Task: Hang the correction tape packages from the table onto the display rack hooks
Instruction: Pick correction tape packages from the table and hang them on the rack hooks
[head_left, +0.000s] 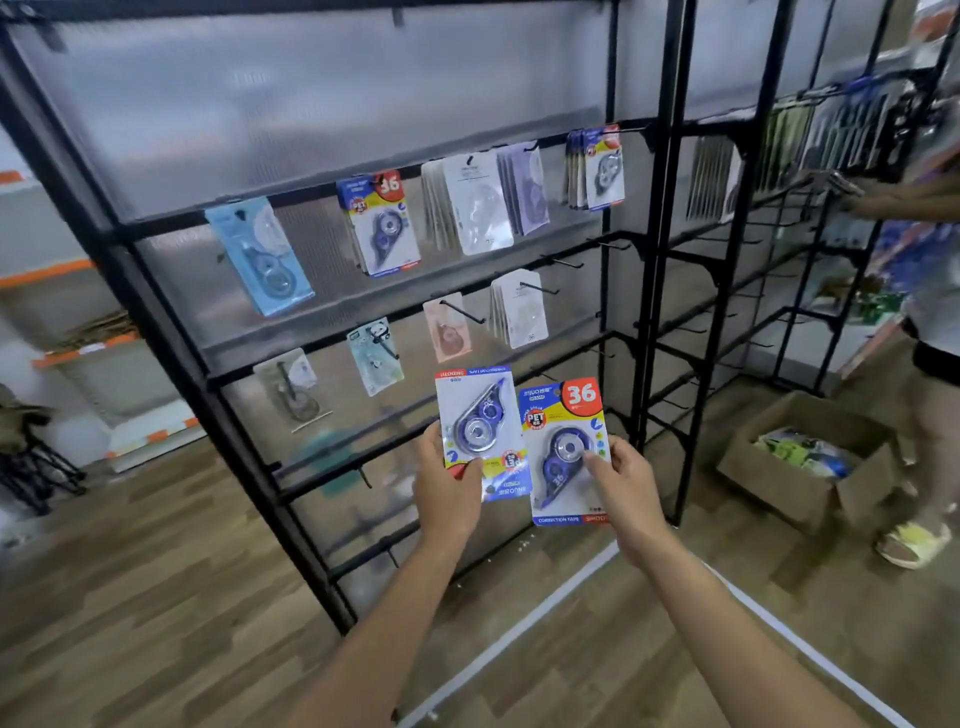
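— Blue card and clear plastic, that is what I hold now, one pack for each hand. My left hand (448, 486) pinches the upside-down package (480, 426) at its lower edge, thumb on the front. My right hand (626, 480) holds the upright package (566, 449), thumb pressing on the blister. Both packs are in the air, just in front of the display rack (649, 218), at the height of its lower bars.

— How do you think they will handle?

— Light, I judge. The card looks stiff enough to stay flat, but thin, so it can bend if I squeeze a corner. The blister looks smooth and maybe slippery. I would take the card by its side edges, below the hanging hole, so the hole stays free for the hook.

— And the left one?

— It must be turned first, because its hole end points down now.

— Which hook?

— Matching packs (382, 223) with the red "36" hang on the upper row, so I would go there. An empty hook (563, 261) is also near, in the row below. The bench is not visible to me.
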